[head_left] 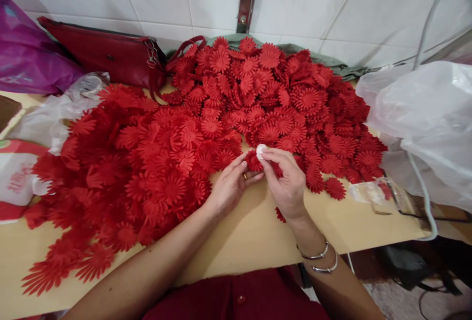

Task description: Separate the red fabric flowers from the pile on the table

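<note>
Between my hands is a small red petal disc [253, 160], cut like a flower. My left hand [232, 182] pinches its left edge, thumb and fingers closed around it. A small white round piece [261, 151] sits in the fingertips of my right hand [285, 182], right by the disc's upper right edge; whether the two touch I cannot tell. Larger red flower cutouts [155, 162] are heaped to the left of my hands. Behind and to the right lies a pile of smaller red flower cutouts [306, 103].
A red handbag [103, 57] leans on the tiled wall, beside a purple bag [33, 49]. White plastic bags [431, 113] bulge at the right, with a pale cable [422, 192] hanging over the table edge. A white and red package [18, 177] lies far left.
</note>
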Demonstrator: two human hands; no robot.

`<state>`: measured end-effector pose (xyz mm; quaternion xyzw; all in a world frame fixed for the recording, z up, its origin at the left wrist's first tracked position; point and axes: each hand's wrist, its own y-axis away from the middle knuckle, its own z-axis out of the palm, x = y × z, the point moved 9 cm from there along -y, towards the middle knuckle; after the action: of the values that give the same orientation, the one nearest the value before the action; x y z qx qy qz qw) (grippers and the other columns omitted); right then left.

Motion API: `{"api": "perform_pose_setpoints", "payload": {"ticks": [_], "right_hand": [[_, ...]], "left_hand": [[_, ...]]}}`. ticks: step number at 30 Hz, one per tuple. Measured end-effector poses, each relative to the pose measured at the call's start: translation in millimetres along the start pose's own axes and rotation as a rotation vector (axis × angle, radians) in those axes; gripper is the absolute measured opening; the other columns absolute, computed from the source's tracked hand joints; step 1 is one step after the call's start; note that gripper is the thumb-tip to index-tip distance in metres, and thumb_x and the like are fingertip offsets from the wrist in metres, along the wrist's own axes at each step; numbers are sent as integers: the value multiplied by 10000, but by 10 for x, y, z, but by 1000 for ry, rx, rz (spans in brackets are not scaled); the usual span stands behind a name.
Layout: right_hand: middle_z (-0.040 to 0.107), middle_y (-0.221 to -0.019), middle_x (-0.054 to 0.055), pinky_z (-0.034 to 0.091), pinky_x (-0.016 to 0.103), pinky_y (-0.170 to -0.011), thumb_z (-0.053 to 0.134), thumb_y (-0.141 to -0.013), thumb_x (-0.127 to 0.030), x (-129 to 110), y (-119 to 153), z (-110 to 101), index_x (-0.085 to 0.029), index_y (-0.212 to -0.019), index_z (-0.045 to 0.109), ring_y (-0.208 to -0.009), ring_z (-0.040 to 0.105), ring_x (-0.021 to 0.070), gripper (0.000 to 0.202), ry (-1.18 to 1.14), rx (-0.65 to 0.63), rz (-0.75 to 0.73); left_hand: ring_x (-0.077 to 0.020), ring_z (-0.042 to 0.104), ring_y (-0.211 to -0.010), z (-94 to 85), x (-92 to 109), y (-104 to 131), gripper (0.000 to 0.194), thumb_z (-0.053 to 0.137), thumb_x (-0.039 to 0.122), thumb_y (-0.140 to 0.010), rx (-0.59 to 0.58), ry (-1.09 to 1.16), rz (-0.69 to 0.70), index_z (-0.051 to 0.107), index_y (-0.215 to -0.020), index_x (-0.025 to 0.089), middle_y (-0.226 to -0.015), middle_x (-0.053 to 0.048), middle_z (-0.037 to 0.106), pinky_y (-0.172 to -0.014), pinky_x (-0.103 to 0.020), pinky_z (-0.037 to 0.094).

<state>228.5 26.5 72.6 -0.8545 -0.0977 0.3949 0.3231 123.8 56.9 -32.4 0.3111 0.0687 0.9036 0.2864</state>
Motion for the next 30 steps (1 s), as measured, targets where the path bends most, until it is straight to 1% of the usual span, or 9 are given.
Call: {"api": "perform_pose_setpoints", "payload": {"ticks": [3,7,12,15,18,20,22,25,30], "right_hand": [[772,-1086,81,615,436,-952,633,-974,-138,-8,-2,58,-233,-1066,728,-1060,725,215,162,20,-85,-22],[765,-1140,93,597,446,-977,651,-958,-107,-47,7,-102,-232,-1129,709,-1091,712,216,220,66,82,-48],[779,-1095,75,607,432,-935,631,-966,-101,-99,33,101,-237,-1108,714,-1053,719,219,213,68,-128,-112],[759,-1139,83,580,459,-998,633,-968,-123,-15,21,-79,-242,-1127,706,-1098,709,226,211,26,43,-27],[723,-1150,88,559,466,-1037,609,-991,-190,218,52,-259,-233,-1110,683,-1123,698,226,146,-113,223,173],[715,-1140,86,566,446,-1031,611,-997,-242,389,97,-263,-225,-1091,662,-1107,704,216,108,-231,261,315],[733,-1118,76,588,413,-1000,610,-1002,-290,491,129,-147,-228,-1080,654,-1063,722,200,109,-362,190,416],[754,-1144,65,619,375,-941,612,-1006,-332,433,152,124,-250,-1112,665,-1037,739,189,144,-534,-48,452],[700,-1360,67,535,432,-1128,779,-891,-249,68,106,219,-287,-1276,654,-1290,650,226,406,-437,-245,216]], "left_hand": [[-270,731,-1148,2,4,3,296,709,198,-898,3,-5,5,732,-1192,176,-1271,-118,754,-1119,-504,492],[-285,702,-1218,20,0,7,333,690,195,-905,-4,0,-4,716,-1237,179,-1230,-123,770,-1137,-510,478],[-284,687,-1239,14,30,0,307,711,181,-878,4,-4,40,729,-1184,167,-1299,-130,739,-1142,-503,474],[-283,681,-1249,19,31,0,355,723,200,-876,-7,-22,43,713,-1231,191,-1290,-126,743,-1131,-494,482],[-267,703,-1197,16,47,3,380,737,239,-882,-11,-61,62,700,-1260,212,-1251,-117,756,-1069,-455,527],[-248,720,-1136,15,52,5,387,755,278,-879,-16,-101,75,697,-1259,229,-1257,-105,750,-1009,-418,559],[-227,722,-1091,23,58,8,379,771,306,-873,-26,-140,97,698,-1239,243,-1279,-90,734,-959,-381,576],[-189,710,-1041,53,103,16,333,777,325,-878,-50,-190,179,695,-1192,249,-1255,-69,726,-891,-313,577],[-170,697,-1004,0,175,19,370,812,369,-852,-6,-204,300,643,-1158,248,-1167,-48,718,-877,-298,560]]}}
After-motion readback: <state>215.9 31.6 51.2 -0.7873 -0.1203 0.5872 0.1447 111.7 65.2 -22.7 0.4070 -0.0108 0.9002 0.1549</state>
